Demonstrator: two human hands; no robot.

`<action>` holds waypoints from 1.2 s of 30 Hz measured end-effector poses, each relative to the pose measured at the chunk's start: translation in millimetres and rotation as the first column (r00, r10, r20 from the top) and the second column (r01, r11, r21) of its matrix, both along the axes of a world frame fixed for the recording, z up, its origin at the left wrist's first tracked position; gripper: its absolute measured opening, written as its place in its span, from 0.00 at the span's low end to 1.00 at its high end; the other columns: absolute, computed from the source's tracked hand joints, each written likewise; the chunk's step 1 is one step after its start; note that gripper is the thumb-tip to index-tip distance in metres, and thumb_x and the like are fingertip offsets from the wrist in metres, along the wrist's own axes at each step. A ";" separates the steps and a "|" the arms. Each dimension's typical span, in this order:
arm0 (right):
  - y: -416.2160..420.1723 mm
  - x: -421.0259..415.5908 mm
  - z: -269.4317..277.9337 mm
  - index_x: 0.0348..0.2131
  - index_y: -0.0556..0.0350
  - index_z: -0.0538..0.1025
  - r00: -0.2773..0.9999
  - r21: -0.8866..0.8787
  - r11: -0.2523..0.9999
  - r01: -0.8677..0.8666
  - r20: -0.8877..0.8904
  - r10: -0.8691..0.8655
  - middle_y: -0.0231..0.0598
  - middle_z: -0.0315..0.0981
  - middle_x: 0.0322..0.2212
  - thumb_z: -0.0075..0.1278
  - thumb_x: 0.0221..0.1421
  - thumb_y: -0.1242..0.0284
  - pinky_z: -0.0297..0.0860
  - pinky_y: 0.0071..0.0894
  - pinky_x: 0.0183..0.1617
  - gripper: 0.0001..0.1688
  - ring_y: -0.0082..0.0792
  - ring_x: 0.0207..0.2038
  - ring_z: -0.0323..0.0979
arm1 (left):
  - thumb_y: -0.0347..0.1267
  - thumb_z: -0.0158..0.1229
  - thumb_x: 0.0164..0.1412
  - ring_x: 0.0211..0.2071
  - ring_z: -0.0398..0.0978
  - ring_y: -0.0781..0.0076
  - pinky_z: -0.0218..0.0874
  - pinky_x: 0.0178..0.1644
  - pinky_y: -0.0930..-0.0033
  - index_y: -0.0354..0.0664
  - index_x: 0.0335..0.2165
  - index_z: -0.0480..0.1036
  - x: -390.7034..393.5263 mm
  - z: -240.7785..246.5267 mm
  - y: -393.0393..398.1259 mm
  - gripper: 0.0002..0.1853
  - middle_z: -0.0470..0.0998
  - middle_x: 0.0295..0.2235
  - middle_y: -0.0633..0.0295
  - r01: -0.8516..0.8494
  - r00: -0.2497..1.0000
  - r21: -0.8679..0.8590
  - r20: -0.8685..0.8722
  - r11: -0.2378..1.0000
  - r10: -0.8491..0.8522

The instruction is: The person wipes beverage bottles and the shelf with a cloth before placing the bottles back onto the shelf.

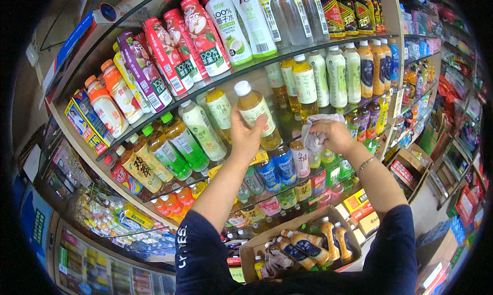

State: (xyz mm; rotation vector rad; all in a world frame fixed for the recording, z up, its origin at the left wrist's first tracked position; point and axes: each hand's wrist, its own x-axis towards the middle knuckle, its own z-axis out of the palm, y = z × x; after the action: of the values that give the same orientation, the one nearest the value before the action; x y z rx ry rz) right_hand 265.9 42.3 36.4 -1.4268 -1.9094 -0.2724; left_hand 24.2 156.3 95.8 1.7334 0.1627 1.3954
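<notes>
My left hand [248, 135] grips a white-capped plastic bottle of amber drink [259, 116] with a pale label, tilted in front of the glass shelf. To its right, my right hand [333, 133] holds a crumpled, greyish cloth [319, 133] near the shelf's front edge. Behind the held bottle, another amber drink bottle [218, 110] stands on the same shelf, beside a pale green-labelled bottle [202, 129]. More amber drink bottles [306, 83] stand further right on that shelf.
Above, a glass shelf [215, 81] carries juice and coconut water bottles. Lower shelves hold blue-labelled bottles [285, 166] and other drinks. Below my forearms, an open cardboard box [250, 252] contains several bottles. Another open carton [408, 156] stands at the right.
</notes>
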 end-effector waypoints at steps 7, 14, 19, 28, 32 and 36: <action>1.6 2.4 -8.1 0.33 0.52 0.77 1.000 0.067 0.998 0.014 -0.010 -0.013 0.42 0.75 0.36 0.50 0.28 0.86 0.69 0.38 0.44 0.25 0.45 0.41 0.72 | 0.30 0.64 0.49 0.46 0.67 0.65 0.58 0.51 0.67 0.30 0.49 0.56 49.5 2.4 58.8 0.33 0.68 0.44 0.50 -0.299 0.953 -0.059 -0.072 0.952 0.295; 4.2 4.0 -10.7 0.34 0.54 0.77 0.999 0.074 0.997 -0.008 -0.037 0.011 0.45 0.74 0.38 0.48 0.26 0.88 0.69 0.38 0.47 0.27 0.47 0.43 0.71 | 0.29 0.61 0.49 0.58 0.52 0.47 0.43 0.61 0.55 0.34 0.59 0.44 68.8 1.7 87.3 0.45 0.52 0.56 0.38 -0.702 0.672 0.298 -0.026 0.647 0.740; 1.2 6.8 -12.9 0.34 0.55 0.77 0.998 0.033 0.999 0.011 -0.058 -0.009 0.46 0.74 0.38 0.48 0.25 0.89 0.69 0.37 0.48 0.28 0.47 0.45 0.71 | 0.20 0.55 0.47 0.63 0.41 0.47 0.31 0.62 0.37 0.48 0.61 0.48 61.2 -3.1 46.0 0.43 0.49 0.59 0.47 -0.296 0.316 0.944 -0.048 0.147 0.947; 1.6 5.1 -9.1 0.34 0.52 0.77 1.000 0.108 0.994 -0.016 0.001 0.016 0.43 0.74 0.37 0.50 0.28 0.87 0.70 0.37 0.44 0.26 0.46 0.41 0.72 | 0.35 0.42 0.59 0.63 0.42 0.51 0.15 0.63 0.37 0.47 0.48 0.71 37.9 2.4 67.6 0.20 0.63 0.53 0.61 0.500 -0.256 0.857 0.009 0.125 0.967; 0.1 6.7 -10.6 0.34 0.52 0.77 1.000 0.089 0.996 0.018 0.002 -0.019 0.43 0.74 0.38 0.50 0.28 0.86 0.70 0.37 0.44 0.26 0.45 0.41 0.72 | 0.39 0.46 0.60 0.61 0.50 0.46 0.12 0.60 0.32 0.49 0.47 0.73 42.8 10.5 63.5 0.19 0.67 0.53 0.59 0.606 -0.468 0.738 0.029 0.297 0.884; -0.6 5.1 -9.5 0.34 0.55 0.77 0.999 0.077 0.997 -0.010 -0.037 0.012 0.46 0.74 0.39 0.47 0.26 0.88 0.69 0.38 0.47 0.27 0.47 0.44 0.71 | 0.36 0.49 0.59 0.57 0.58 0.46 0.19 0.62 0.35 0.48 0.46 0.74 40.6 10.3 72.6 0.17 0.71 0.49 0.57 0.504 -0.521 0.771 -0.090 0.391 0.849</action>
State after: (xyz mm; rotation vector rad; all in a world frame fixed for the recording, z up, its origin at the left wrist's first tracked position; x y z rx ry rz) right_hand 271.0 41.7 26.8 -1.3613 -1.8561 -0.3084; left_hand 64.7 229.0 106.1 3.5241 1.6907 -1.0647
